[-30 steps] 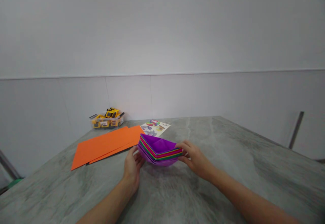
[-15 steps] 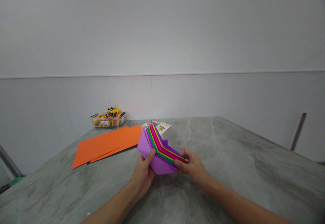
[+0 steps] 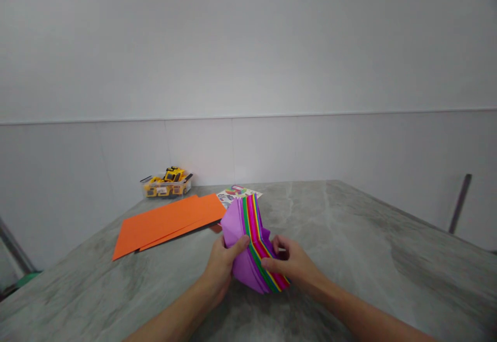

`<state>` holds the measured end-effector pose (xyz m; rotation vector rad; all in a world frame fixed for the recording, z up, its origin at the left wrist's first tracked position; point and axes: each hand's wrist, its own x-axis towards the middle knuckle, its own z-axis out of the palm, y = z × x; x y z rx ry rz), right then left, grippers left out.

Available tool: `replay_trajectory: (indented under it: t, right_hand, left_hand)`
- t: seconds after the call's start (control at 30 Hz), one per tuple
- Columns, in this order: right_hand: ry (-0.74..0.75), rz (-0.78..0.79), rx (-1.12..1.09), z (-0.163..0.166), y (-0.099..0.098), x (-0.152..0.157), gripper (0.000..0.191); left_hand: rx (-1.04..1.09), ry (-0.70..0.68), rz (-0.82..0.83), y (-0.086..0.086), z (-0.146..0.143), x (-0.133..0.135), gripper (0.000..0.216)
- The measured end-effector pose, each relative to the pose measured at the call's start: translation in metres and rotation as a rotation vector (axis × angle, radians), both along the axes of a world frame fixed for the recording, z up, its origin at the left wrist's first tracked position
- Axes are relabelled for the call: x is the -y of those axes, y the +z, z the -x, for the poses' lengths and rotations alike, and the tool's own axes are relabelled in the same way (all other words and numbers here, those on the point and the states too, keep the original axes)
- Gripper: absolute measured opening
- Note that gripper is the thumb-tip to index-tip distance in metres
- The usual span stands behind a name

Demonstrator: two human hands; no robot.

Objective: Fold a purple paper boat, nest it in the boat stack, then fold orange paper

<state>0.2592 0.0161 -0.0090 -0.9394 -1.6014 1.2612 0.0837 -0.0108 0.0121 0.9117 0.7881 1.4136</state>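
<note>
1. Pale wall panels (image 3: 264,150) stand behind a grey marbled table (image 3: 349,238).
2. Around the table's middle, toward the near edge, the left hand (image 3: 224,264) is clamped on a folded paper stack (image 3: 254,262), thumb against its purple face.
3. Right hand (image 3: 293,264): thumb against the stack's rainbow-coloured edges, fingers curled beside its inner purple fold; I cannot tell whether they pinch it.
4. Just beyond the stack's upper tip, which blocks part of it, lies a printed sheet (image 3: 236,192) by the far edge.
5. Orange sheets (image 3: 171,218) overlap toward the left edge; a small reddish patch (image 3: 216,227) shows beside them, too hidden to identify.
6. Near the far left corner, a clear box (image 3: 161,190) holds yellow toy vehicles (image 3: 174,175), one sticking up above its rim.
</note>
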Motion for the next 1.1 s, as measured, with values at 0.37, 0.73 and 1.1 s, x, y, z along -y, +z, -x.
replay_trajectory:
  t: [0.37,0.73,1.1]
  right_hand:
    - [0.133,0.225,-0.046,-0.004,0.036,0.025,0.064]
    - [0.064,0.206,-0.067,-0.001,0.033,0.027,0.049]
    - [0.128,0.207,-0.079,0.001,0.039,0.038,0.056]
  left_hand:
    - [-0.005,-0.406,0.039,0.013,0.007,0.018,0.055]
    - [-0.06,-0.256,0.103,0.009,0.0,0.018,0.045]
    - [-0.134,-0.254,0.107,0.018,-0.002,0.026,0.043]
